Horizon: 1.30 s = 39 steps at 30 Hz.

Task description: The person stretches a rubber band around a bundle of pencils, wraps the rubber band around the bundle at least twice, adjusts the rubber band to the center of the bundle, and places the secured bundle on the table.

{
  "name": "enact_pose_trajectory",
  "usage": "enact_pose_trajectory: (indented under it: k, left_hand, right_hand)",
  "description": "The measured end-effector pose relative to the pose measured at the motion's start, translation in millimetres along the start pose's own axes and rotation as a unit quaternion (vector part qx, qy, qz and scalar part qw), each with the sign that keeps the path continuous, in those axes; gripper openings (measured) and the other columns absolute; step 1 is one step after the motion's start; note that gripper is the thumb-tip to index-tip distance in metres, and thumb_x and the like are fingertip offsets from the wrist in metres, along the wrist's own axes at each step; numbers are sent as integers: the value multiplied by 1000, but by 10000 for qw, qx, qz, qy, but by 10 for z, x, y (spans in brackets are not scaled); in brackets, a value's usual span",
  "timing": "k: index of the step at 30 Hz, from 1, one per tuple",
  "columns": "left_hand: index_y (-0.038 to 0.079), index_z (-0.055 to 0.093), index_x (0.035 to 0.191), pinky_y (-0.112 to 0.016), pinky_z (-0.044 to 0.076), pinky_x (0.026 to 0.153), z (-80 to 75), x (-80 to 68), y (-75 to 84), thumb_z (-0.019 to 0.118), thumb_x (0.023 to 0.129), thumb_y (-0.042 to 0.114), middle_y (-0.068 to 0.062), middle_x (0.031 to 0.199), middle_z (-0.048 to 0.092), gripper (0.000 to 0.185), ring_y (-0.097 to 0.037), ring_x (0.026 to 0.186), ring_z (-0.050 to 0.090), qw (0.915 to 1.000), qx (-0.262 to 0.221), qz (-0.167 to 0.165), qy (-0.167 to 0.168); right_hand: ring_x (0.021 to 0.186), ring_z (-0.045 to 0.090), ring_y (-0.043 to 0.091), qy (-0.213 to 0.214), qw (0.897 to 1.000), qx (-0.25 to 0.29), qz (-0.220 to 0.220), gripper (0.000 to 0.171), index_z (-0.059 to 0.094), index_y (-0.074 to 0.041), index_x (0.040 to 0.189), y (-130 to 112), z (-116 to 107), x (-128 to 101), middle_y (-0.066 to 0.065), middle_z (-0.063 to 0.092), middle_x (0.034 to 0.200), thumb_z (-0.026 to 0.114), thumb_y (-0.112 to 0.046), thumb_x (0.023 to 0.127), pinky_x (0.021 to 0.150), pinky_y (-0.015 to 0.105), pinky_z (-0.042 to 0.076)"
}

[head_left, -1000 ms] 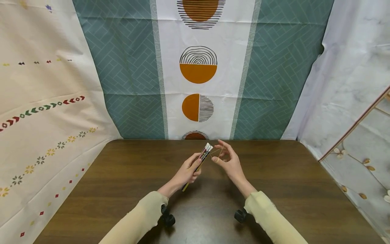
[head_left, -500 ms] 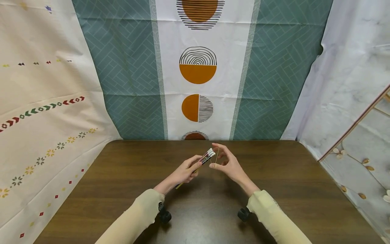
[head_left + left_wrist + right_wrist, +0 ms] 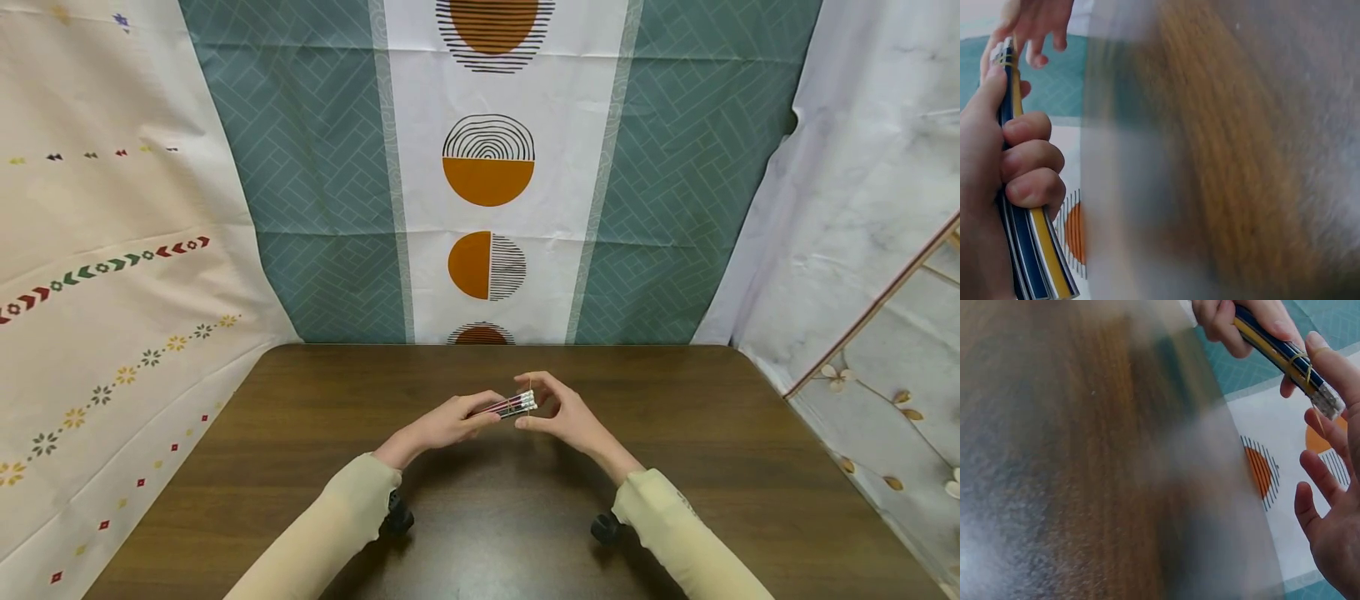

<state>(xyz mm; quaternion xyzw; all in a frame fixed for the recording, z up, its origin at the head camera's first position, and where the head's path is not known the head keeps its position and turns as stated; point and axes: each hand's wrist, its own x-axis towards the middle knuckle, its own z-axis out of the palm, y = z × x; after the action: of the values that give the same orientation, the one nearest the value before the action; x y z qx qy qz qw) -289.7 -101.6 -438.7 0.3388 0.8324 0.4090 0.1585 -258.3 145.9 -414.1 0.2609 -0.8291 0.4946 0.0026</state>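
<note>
My left hand (image 3: 453, 422) grips a bundle of striped pencils (image 3: 508, 407) low over the brown table, their white eraser ends pointing right. In the left wrist view my fingers (image 3: 1025, 165) curl round the pencil bundle (image 3: 1038, 250). My right hand (image 3: 555, 410) is at the eraser end and pinches a thin rubber band (image 3: 530, 398). The right wrist view shows the rubber band (image 3: 1301, 362) looped round the pencils (image 3: 1272, 347) near the erasers and stretched toward my right hand's thumb (image 3: 1335, 369).
The dark wooden table (image 3: 675, 467) has rounded far corners. Patterned cloth hangs behind it (image 3: 487, 183) and on both sides. Small black wrist cameras (image 3: 396, 521) sit under my sleeves.
The pencil bundle has tipped from steeply upright to nearly level and come lower. My right hand has closed in on the eraser end, and the band now sits round the pencils.
</note>
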Motion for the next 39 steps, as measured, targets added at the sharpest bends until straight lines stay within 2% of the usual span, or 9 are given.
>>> enact_pose_trajectory:
  k: [4,9,13,17,22,30,33,36,39]
  left_hand:
    - [30,54,131,-22,40,58,-29,12,26,50,103,38,-10,81,54,29,-6,58,42,9988,465,50,-115]
    - [31,54,132,-22,40,58,-52,22,42,49,103,41,-20,91,60,31,-5,57,43,9963,824,105,-218]
    - [32,55,130,-22,39,61,-56,21,51,51,102,41,-16,92,64,30,-4,61,44,9930,1150,193,-191]
    - [31,57,128,-22,40,65,-41,10,63,51,102,43,-9,99,69,30,-3,68,46,9885,1478,266,-197]
    - [33,56,128,-22,38,63,-20,-10,42,50,102,44,-6,100,69,30,-3,65,44,9884,1476,288,-222]
    - [33,57,127,-20,38,62,-23,32,40,49,102,46,-5,98,70,29,-2,63,43,9874,1487,439,-311]
    - [32,57,124,-20,37,60,-22,52,63,49,101,47,-1,89,65,29,-2,61,42,9870,1510,423,-363]
    - [29,58,113,-21,35,57,-22,61,90,50,100,49,6,76,53,25,-2,58,39,9856,1617,310,-391]
    - [27,57,102,-21,32,56,-20,71,107,50,100,49,10,70,43,23,-2,56,36,9840,1719,253,-406]
  right_hand:
    - [95,54,36,-63,9999,-37,80,59,54,-10,136,19,7,-15,11,58,113,80,-16,84,74,32,49]
    - [88,55,29,-50,10000,-18,42,50,58,-9,130,44,17,-18,10,60,108,79,-16,84,73,34,50]
    - [78,54,20,169,9993,285,-157,32,59,-1,114,67,36,-31,14,60,97,73,-4,86,67,29,48]
    - [74,54,12,257,9967,678,-361,21,55,-1,102,288,77,-3,13,56,93,66,4,84,62,25,47]
    - [79,58,11,-33,9957,846,-364,22,52,-5,101,456,100,34,11,53,96,65,3,85,64,26,50]
    - [74,60,12,-470,9887,1324,-522,23,44,11,106,492,84,48,12,48,97,57,7,87,63,41,57]
    - [80,60,12,-447,9876,1397,-552,21,45,7,104,491,90,35,11,47,97,56,8,86,66,39,58]
    - [85,60,12,-383,9872,1434,-576,19,48,2,101,494,112,27,12,47,97,56,9,85,68,36,58]
    - [81,60,12,-349,9872,1453,-551,19,49,0,99,497,139,29,13,49,98,56,11,84,70,37,58]
